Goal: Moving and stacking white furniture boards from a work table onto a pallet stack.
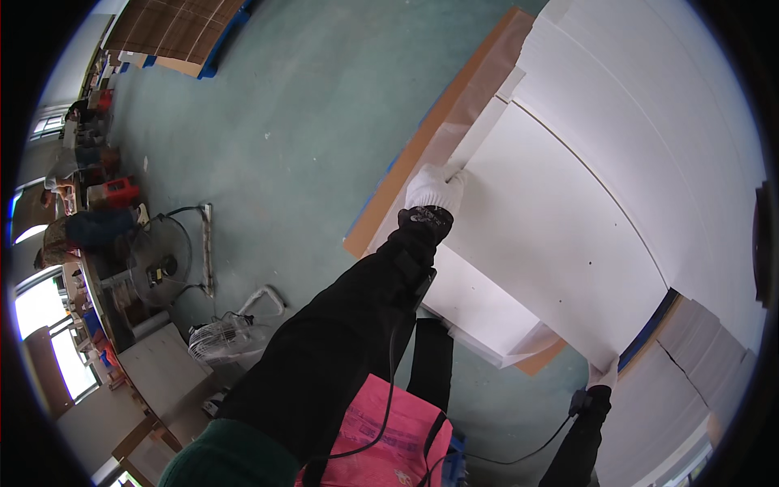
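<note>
A large white sheet [560, 227], flat and stiff-looking like cardboard, lies in front of me, with a few small dark specks on it. My left hand [436, 188], in a white knit glove, is closed on its left edge, fingertips partly hidden. At the sheet's near right corner my right hand [602, 375], also gloved, is closed around the edge; few of its fingers show. Under the sheet, a lower white stack [479, 304] sits on brown cardboard [454, 114].
Tall stacks of white sheets [641, 105] rise at the right. A cable runs to my right wrist. Standing fans [166, 260] are at the left, with people [89, 231] at benches beyond. Brown sheets [166, 28] on a blue pallet [215, 53] stand far left.
</note>
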The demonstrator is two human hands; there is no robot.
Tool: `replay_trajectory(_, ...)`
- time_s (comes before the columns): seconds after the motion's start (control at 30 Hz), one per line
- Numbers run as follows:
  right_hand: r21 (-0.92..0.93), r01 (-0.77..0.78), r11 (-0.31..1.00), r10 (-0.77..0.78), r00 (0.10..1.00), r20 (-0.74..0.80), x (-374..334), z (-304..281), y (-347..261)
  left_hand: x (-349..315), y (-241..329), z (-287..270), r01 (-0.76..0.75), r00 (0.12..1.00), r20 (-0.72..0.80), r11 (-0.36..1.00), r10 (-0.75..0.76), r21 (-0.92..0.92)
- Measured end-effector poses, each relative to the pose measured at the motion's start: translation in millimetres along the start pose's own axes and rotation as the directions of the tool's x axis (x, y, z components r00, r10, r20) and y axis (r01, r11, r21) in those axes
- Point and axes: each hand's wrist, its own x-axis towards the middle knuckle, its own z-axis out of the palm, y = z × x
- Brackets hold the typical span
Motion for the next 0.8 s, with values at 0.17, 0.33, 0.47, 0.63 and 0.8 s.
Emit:
replay_trajectory(0.17,-0.004,-0.028,1.000,0.028,0.999,-0.035,3.4,1.1,0.8,-0.7,-10.9,7.2,-0.040,0.997,-0.069,0.999,0.039,-0.023)
replay_trajectory(0.33,0.021,-0.032,0.999,0.033,0.999,-0.041,2.3,-0.9,0.0,3.9,-21.3,12.6,-0.015,0.999,-0.034,0.999,0.014,-0.036)
replay_trajectory(0.47,-0.018,-0.030,0.999,0.029,0.999,-0.037,0.6,2.9,1.6,2.7,-25.9,16.9,0.020,0.992,-0.120,0.996,-0.031,-0.088)
replay_trajectory(0.63,0.027,-0.034,0.999,0.035,0.999,-0.004,0.2,0.6,1.4,5.2,-25.0,13.2,-0.012,0.997,-0.073,0.998,0.007,-0.066)
replay_trajectory(0.8,0.037,-0.055,0.998,0.057,0.997,-0.060,0.5,11.4,12.3,13.7,-32.6,6.2,-0.029,0.998,-0.053,0.997,0.025,-0.074)
